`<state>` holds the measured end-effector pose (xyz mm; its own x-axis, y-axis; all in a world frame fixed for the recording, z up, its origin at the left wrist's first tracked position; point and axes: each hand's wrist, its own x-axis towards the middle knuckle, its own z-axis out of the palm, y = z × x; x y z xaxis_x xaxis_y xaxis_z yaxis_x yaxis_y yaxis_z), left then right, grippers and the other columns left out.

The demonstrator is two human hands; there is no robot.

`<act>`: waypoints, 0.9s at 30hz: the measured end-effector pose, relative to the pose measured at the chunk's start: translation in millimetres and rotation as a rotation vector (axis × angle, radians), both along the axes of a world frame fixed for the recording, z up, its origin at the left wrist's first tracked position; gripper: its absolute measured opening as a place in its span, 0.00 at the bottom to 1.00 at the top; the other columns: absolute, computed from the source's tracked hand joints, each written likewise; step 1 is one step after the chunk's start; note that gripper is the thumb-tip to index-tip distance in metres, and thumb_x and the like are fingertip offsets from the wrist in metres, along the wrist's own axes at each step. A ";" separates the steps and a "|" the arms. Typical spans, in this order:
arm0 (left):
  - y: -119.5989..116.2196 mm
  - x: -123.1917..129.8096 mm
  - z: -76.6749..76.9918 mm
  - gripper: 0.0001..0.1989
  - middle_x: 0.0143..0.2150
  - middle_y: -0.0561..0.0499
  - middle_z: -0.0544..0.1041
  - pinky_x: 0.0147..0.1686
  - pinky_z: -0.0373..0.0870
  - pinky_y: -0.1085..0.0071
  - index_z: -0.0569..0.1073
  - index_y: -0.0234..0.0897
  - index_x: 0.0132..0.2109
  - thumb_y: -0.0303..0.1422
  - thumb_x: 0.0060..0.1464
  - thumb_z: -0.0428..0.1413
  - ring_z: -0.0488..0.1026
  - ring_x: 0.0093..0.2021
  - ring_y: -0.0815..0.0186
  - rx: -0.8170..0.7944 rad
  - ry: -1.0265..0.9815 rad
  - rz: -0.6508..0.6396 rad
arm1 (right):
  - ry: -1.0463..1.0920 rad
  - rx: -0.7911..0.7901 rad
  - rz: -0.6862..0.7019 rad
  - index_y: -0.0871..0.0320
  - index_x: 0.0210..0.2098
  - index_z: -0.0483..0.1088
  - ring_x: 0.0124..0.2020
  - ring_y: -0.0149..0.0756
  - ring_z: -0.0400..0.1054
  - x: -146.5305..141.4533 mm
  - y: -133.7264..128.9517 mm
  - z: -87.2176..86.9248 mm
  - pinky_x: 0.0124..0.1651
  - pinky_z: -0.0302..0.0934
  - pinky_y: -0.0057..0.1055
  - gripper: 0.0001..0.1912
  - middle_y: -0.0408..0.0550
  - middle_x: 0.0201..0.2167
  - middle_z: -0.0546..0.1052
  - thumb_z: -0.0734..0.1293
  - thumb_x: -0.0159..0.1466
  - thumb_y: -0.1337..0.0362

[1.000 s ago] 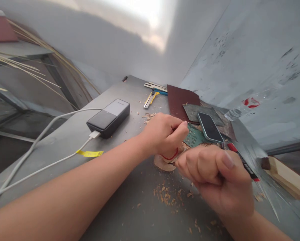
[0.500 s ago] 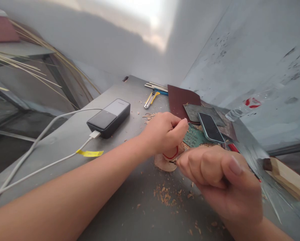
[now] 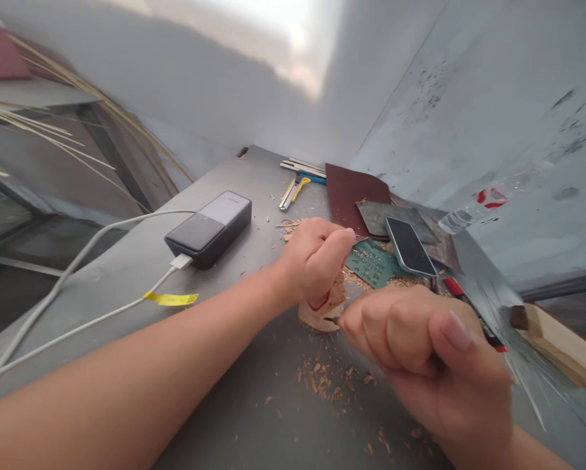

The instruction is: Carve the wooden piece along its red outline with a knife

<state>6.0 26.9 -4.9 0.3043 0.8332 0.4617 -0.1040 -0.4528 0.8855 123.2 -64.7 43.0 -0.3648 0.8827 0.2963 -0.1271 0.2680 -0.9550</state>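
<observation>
My left hand (image 3: 317, 258) is closed around the upper part of a carved wood block (image 3: 320, 318), whose pale round base stands on the grey table. A curved red line runs across the wood just above that base. My right hand (image 3: 420, 339) forms a fist around a thin carving tool; only its dark tip (image 3: 331, 320) shows, at the base of the wood. The handle is hidden in my fingers, so its exact kind cannot be made out. Wood chips (image 3: 325, 378) lie scattered on the table in front of the block.
A power bank (image 3: 209, 228) with a white cable lies left. Farther back are a yellow utility knife (image 3: 294, 192), brown sandpaper (image 3: 354, 196) and green sandpaper (image 3: 374, 262). A phone (image 3: 410, 247), a plastic bottle (image 3: 474, 209) and a wooden block (image 3: 560, 343) lie right.
My left hand has shifted slightly left with the upper part of the wood, uncovering more green sandpaper. My right hand keeps the tool tip at the wood's base.
</observation>
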 end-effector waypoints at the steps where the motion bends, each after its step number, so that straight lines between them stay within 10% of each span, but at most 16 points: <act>1: -0.2 0.4 -1.5 0.23 0.15 0.56 0.58 0.24 0.51 0.67 0.58 0.40 0.17 0.32 0.61 0.45 0.56 0.20 0.70 0.026 -0.016 -0.004 | -0.002 0.001 -0.004 0.57 0.16 0.47 0.15 0.28 0.44 -0.2 -1.0 1.6 0.23 0.46 0.33 0.35 0.37 0.13 0.49 0.61 0.72 0.46; 16: 1.8 1.0 -7.5 0.20 0.17 0.56 0.58 0.25 0.51 0.66 0.57 0.40 0.18 0.31 0.59 0.44 0.56 0.22 0.69 0.102 -0.083 -0.045 | -0.143 0.180 -0.072 0.56 0.19 0.49 0.16 0.30 0.48 -3.2 -12.2 -4.1 0.23 0.51 0.34 0.29 0.38 0.14 0.51 0.55 0.75 0.54; 27: 2.1 1.5 -7.6 0.20 0.17 0.56 0.58 0.25 0.50 0.66 0.56 0.40 0.19 0.32 0.60 0.43 0.55 0.22 0.69 0.091 -0.055 -0.010 | -0.095 0.307 -0.121 0.55 0.22 0.49 0.14 0.29 0.48 -7.6 -15.1 4.4 0.21 0.52 0.34 0.24 0.37 0.13 0.52 0.70 0.63 0.61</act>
